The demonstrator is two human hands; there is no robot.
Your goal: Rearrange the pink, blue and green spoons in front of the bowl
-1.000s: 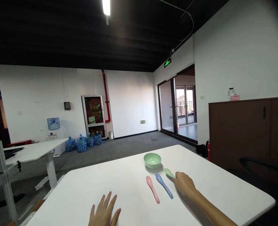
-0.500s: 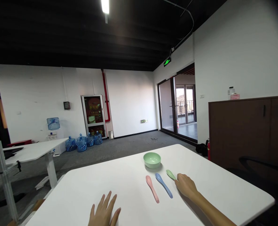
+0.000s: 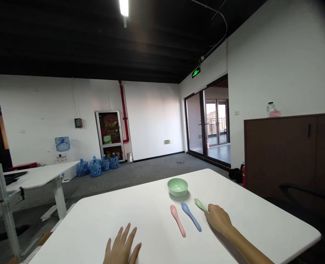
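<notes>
My right hand (image 3: 218,219) is closed over the handle of a green spoon (image 3: 200,204); its bowl end points away to the left and the handle is mostly hidden under my fingers. Left of it a blue spoon (image 3: 192,217) lies on the table, and beside that a pink spoon (image 3: 178,221). Behind the spoons stands a light green bowl (image 3: 177,187), upright, with nothing visible inside. My left hand (image 3: 121,246) rests at the near edge of the view, fingers spread, holding nothing, well to the left of the pink spoon.
Everything lies on a white table (image 3: 102,212) with rounded corners. A second white table (image 3: 44,174) stands at the left, near a metal post (image 3: 0,183). Several blue water jugs (image 3: 95,168) sit on the floor beyond. A brown cabinet (image 3: 279,154) is at the right.
My right hand has shifted very slightly to the right, showing a little more of the green spoon's handle. My left hand, the bowl and the other spoons stay in place.
</notes>
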